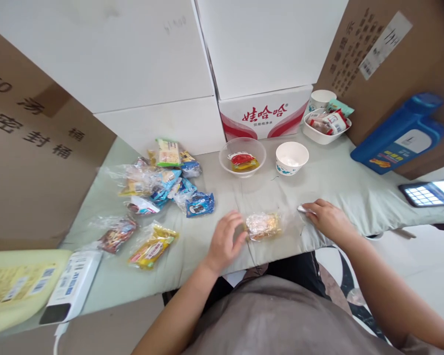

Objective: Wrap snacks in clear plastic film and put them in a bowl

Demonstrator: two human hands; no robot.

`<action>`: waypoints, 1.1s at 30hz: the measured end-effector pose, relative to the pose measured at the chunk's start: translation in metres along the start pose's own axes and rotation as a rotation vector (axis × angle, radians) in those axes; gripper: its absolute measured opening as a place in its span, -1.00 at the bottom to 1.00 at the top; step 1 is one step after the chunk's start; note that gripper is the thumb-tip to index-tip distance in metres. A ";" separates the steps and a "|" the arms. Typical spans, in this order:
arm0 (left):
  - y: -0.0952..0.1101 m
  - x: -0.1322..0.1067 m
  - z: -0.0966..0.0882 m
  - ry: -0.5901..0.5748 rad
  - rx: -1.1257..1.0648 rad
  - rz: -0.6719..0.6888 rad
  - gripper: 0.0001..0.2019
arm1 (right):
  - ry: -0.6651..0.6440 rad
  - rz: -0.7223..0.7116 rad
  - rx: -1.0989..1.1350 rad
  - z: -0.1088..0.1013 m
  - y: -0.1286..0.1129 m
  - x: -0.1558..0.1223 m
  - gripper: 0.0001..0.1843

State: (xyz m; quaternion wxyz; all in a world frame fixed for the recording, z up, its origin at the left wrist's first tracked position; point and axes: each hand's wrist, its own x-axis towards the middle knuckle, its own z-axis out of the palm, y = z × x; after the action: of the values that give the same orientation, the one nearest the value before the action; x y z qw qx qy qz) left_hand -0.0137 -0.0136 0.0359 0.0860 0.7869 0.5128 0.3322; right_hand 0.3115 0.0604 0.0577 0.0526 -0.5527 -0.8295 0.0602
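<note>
A clear plastic bag of snacks [263, 225] lies on the pale green cloth near the table's front edge. My left hand [225, 241] has its fingers curled against the bag's left end. My right hand [327, 218] pinches the bag's clear right end at the cloth. Beyond them stand a clear bowl [242, 149] holding a red and yellow packet and a white paper bowl [292, 157].
Several snack bags [159, 182] lie scattered at the left. A white power bank [72, 286] and a yellow pack [11, 286] sit front left. White boxes and a red-printed carton [264, 114] line the back. A blue bottle [399, 133], a phone [431, 192], a snack tray [327, 125] are right.
</note>
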 end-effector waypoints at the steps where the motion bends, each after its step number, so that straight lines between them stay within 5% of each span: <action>1: -0.008 0.007 -0.006 -0.007 0.072 -0.032 -0.68 | 0.033 0.011 -0.010 0.004 0.006 0.000 -0.71; 7: -0.047 0.029 -0.043 -0.129 0.523 -0.285 -0.65 | 0.348 -0.081 0.239 0.009 -0.015 -0.006 -0.73; 11: -0.029 0.022 -0.040 0.029 0.556 -0.334 -0.72 | 0.520 -0.186 0.466 -0.002 -0.040 -0.018 -0.76; 15: 0.010 0.025 -0.006 -0.122 0.166 -0.034 -0.66 | 0.381 -0.489 0.556 -0.003 -0.056 -0.019 -0.61; 19: 0.022 0.030 0.017 -0.219 -0.046 0.007 -0.71 | 0.176 -0.501 0.368 0.008 -0.058 -0.008 -0.48; 24: -0.004 0.013 0.004 0.082 -0.285 -0.302 -0.89 | 0.087 -0.395 0.432 0.017 -0.045 0.000 -0.74; 28: -0.024 -0.009 -0.008 0.449 -0.348 -0.570 -0.85 | 0.214 -0.324 0.497 0.010 -0.046 0.015 -0.79; 31: -0.020 -0.020 -0.015 0.716 -0.256 -0.490 -0.88 | 0.469 -0.275 0.501 0.000 -0.059 0.023 -0.82; 33: -0.009 -0.021 -0.021 0.705 -0.186 -0.288 -0.92 | 0.626 -0.277 0.526 -0.007 -0.071 0.020 -0.79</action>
State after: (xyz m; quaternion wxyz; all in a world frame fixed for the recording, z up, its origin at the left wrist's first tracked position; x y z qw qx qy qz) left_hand -0.0381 -0.0323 0.0383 0.0214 0.5334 0.5838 0.6118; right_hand 0.2397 0.0521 0.0762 0.4485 -0.3954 -0.7964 0.0912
